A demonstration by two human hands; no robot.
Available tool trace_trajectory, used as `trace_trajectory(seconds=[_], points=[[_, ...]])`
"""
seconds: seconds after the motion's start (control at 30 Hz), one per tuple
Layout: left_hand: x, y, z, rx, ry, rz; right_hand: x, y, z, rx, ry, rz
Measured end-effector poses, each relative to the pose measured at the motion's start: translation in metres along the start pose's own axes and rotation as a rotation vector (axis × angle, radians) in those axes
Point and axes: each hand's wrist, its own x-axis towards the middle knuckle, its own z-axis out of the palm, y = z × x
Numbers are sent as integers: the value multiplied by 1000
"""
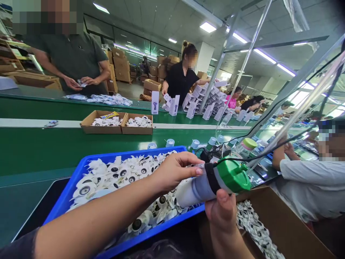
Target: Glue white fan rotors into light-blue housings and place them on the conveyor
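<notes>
My right hand (222,212) is closed around the underside of a white bottle-shaped cylinder (198,190) with a green cap-like end and a black band. The cylinder lies tilted, its white end over the tray. Thumb and fingers of my left hand (178,171) pinch a small clear piece (199,166) against the cylinder's side near the band; whether it is fixed there, I cannot tell. Under both hands stands a blue tray (88,157), heaped with white bladed parts (114,171) that have dark round centres.
An open carton (285,219) of similar small parts stands at lower right. Two small cardboard boxes (102,130) sit across the green bench (40,144). A black cable (258,159) hangs beside a metal frame post (212,77). Co-workers stand opposite; another sits at right.
</notes>
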Motion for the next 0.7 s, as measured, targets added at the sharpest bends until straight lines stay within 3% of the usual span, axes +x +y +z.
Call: trace_trajectory(seconds=[0.27,0.33,0.5,0.6,0.7], points=[[-21,5,19,16,156,74,-1,-2,11,-71,-18,8],[-19,5,14,20,123,76,1,-2,13,-38,-43,50],[-15,-6,-13,-14,1,-79,3,2,10,22,-75,150],[-22,-12,-25,143,-47,-45,2,5,9,20,-95,179],[-29,-13,-25,288,-11,34,1,3,13,7,-83,151]])
